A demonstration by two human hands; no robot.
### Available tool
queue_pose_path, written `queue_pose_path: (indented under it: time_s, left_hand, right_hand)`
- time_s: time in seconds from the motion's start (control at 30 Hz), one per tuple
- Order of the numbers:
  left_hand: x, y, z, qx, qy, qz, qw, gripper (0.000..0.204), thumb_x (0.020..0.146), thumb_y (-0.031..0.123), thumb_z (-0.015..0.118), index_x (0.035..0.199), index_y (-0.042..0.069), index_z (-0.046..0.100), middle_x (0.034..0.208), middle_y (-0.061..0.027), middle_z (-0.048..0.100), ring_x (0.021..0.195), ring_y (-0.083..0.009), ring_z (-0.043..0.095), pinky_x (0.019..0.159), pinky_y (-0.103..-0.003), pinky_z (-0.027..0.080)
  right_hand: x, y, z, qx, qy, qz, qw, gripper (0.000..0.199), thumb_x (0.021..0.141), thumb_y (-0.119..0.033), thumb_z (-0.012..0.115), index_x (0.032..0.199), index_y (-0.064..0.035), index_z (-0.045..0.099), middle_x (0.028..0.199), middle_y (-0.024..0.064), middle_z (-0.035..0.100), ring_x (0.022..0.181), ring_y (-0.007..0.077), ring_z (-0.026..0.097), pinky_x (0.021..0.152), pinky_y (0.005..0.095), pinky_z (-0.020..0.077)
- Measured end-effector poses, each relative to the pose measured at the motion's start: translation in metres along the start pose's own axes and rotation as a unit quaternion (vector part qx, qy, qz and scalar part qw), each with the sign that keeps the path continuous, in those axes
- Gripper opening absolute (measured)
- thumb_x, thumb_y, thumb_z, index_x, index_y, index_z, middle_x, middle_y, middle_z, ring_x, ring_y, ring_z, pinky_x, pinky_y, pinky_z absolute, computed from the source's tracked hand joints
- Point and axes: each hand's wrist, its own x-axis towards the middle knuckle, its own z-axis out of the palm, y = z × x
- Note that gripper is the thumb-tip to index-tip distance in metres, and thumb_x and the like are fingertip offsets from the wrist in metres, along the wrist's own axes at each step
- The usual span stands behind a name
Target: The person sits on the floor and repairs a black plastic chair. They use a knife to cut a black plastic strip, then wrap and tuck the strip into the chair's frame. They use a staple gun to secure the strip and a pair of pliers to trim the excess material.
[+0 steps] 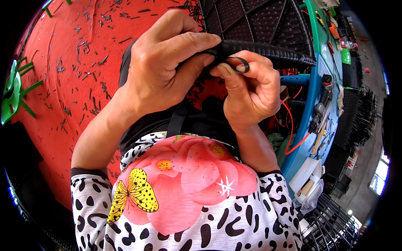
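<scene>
A dark woven wicker piece (pixel 259 21) stands at the far side, with a strip-wrapped black bar (pixel 272 51) along its near edge. At the bar's left end my left hand (pixel 167 58) is closed, thumb and fingertips pinching the bar end or the strip there; the exact grip is partly hidden. Just right of it my right hand (pixel 251 85) is closed on a flat black strip (pixel 246 65), which bends in a small loop over the index finger. Both hands are close together, above my lap.
Cut black scraps (pixel 100 60) litter the red floor covering (pixel 54 83). A green plastic chair (pixel 16 90) stands at the left. On the right, a blue bench (pixel 324 138) carries a pneumatic tool (pixel 321 104) with an orange hose (pixel 289 121). A white box (pixel 307 175) sits nearer me.
</scene>
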Motion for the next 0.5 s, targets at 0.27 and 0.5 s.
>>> queue_pose_path:
  time_s: [0.27, 0.5]
  left_hand:
    - [-0.001, -0.001, 0.001, -0.006, 0.004, 0.004, 1.000, 0.029, 0.073, -0.002, 0.068, 0.101, -0.002, 0.066, 0.085, -0.0112, 0.056, 0.071, -0.0188, 0.056, 0.061, -0.025, 0.045]
    - [0.000, 0.000, 0.001, -0.005, 0.005, 0.004, 1.000, 0.029, 0.073, -0.004, 0.067, 0.102, -0.003, 0.066, 0.085, -0.0107, 0.056, 0.071, -0.0181, 0.056, 0.061, -0.025, 0.045]
  right_hand:
    - [0.003, 0.003, -0.009, -0.071, -0.055, -0.088, 0.992, 0.026, 0.073, -0.004, 0.077, 0.083, -0.0038, 0.053, 0.084, 0.0112, 0.065, 0.063, 0.0107, 0.059, 0.051, 0.0209, 0.0478]
    - [-0.005, 0.000, 0.001, 0.028, 0.007, 0.002, 1.000, 0.026, 0.074, 0.000, 0.076, 0.083, -0.0022, 0.052, 0.089, 0.0111, 0.065, 0.057, 0.0023, 0.053, 0.045, 0.0159, 0.0416]
